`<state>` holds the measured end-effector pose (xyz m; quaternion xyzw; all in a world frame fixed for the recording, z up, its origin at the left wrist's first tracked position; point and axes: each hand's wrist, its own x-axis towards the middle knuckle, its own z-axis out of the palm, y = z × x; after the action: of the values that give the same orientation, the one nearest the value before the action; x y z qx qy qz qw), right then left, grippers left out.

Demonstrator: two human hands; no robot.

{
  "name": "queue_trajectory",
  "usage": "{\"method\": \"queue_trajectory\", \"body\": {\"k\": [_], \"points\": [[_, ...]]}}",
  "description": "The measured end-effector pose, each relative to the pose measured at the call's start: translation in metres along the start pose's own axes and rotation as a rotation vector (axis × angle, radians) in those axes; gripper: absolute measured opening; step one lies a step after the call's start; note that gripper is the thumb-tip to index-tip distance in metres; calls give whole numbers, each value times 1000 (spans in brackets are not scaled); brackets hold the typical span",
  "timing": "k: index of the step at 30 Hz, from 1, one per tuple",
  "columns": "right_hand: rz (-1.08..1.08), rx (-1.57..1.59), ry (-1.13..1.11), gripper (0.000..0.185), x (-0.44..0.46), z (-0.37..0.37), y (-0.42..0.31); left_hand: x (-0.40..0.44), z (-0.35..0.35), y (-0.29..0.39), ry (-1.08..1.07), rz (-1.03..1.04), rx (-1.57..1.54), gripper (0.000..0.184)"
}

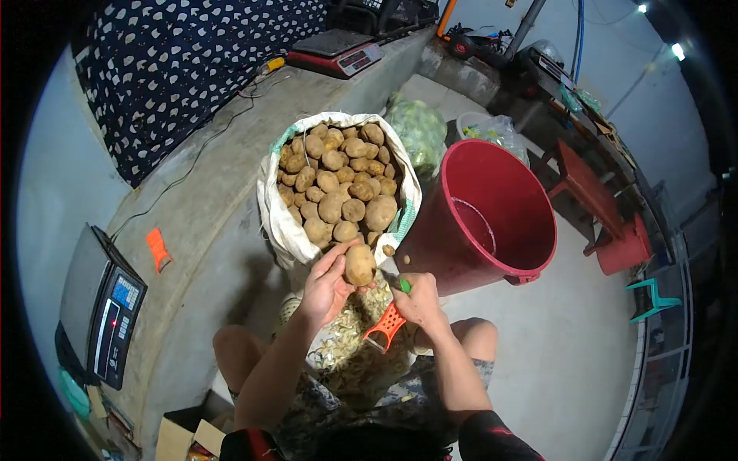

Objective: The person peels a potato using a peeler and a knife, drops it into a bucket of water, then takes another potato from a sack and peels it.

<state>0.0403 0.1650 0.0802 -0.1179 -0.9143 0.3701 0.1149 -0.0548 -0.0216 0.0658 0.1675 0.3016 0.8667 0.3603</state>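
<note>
My left hand (326, 290) is closed around a potato (360, 265), held up in front of the sack. My right hand (422, 301) is closed on a green-handled knife (403, 285), its dark blade pointing toward the potato and partly blurred. An orange peeler (387, 326) hangs from the same hand, its head toward my lap. Just beyond my hands stands an open white sack (275, 215) full of unpeeled potatoes (330, 181). Below them, between my knees, lies a heap of peelings (342, 338).
A tall red bin (430, 246) stands to the right of the sack. Behind it are a bag of green produce (416, 131) and a red stool (576, 180). On the ledge at left lie a second orange peeler (158, 248) and a digital scale (115, 330); a red scale (338, 58) sits farther back.
</note>
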Motion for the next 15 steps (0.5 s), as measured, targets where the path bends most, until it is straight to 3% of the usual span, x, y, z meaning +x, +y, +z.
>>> {"method": "queue_trajectory", "body": {"k": [5,8,10,15], "points": [[-116,-26,-6,20,-3,7,-2,-3,18,3,41,5,22,45],[-134,-41,29,20,-2,5,0,-1,15,-4,-68,74,120,54],[-132,-73,40,18,-2,4,0,-1,21,-3,-102,86,117,70],[-155,-90,37,17,-3,5,-2,-1,16,-12,-22,102,190,79]]}}
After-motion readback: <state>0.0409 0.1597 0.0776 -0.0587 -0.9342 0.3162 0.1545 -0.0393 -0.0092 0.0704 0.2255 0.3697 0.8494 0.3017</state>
